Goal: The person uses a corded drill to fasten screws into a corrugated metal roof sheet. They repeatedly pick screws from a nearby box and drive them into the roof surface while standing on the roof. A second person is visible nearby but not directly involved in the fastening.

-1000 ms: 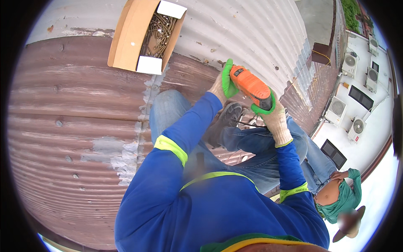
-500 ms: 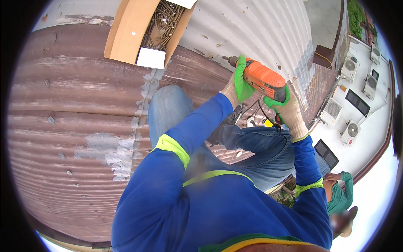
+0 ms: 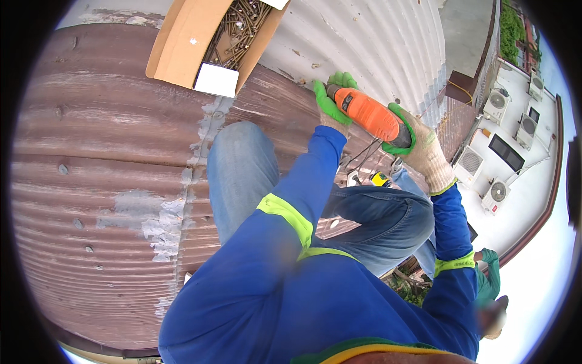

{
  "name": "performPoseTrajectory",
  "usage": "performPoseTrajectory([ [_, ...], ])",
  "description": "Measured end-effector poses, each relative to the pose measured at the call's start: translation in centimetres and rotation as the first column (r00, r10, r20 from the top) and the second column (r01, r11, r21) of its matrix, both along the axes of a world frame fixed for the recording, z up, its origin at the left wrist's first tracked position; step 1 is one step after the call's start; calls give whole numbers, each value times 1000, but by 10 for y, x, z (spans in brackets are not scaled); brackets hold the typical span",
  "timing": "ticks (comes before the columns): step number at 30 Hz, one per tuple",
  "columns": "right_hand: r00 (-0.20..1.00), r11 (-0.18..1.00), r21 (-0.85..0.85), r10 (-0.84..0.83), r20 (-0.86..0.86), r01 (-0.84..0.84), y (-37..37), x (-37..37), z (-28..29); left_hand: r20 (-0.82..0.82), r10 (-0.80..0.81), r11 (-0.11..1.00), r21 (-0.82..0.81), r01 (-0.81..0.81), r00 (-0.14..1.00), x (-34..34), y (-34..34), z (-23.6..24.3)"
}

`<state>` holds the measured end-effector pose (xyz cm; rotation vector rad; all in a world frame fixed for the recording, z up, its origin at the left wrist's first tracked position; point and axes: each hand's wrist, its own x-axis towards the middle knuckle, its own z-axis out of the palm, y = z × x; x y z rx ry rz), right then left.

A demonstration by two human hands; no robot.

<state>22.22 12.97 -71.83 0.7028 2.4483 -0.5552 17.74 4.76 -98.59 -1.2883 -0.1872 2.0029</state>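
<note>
An orange and black power drill is held out above my knees, lying slantwise with its nose toward the upper left. My right hand, in a cream and green work glove, is closed around the rear and handle end. At the front, my left hand, gloved the same way, cups the dark chuck, with the thumb on one side and fingers on the other. The glove hides the tip, so I cannot tell whether a bit is fitted. Dark cord hangs below the drill.
Beyond my left hand, an open cardboard box of long screws sits on the corrugated brown roof. A yellow and black object lies below the drill. At right are a white wall with air-conditioner units and a person in green.
My left hand has slid forward from the drill's body to its chuck. The drill has turned slightly and shifted down, and my right hand has moved a little right with it.
</note>
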Motion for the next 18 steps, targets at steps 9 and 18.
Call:
performPoseTrajectory([
  [9,943,941,-58,-334,2,333,-37,8,-3,-132,-430,902,-15,432,893,-20,-13,-17],
  [18,619,608,-133,-783,61,782,-58,38,-21,-67,-494,867,-107,486,867,-25,-4,-5],
])
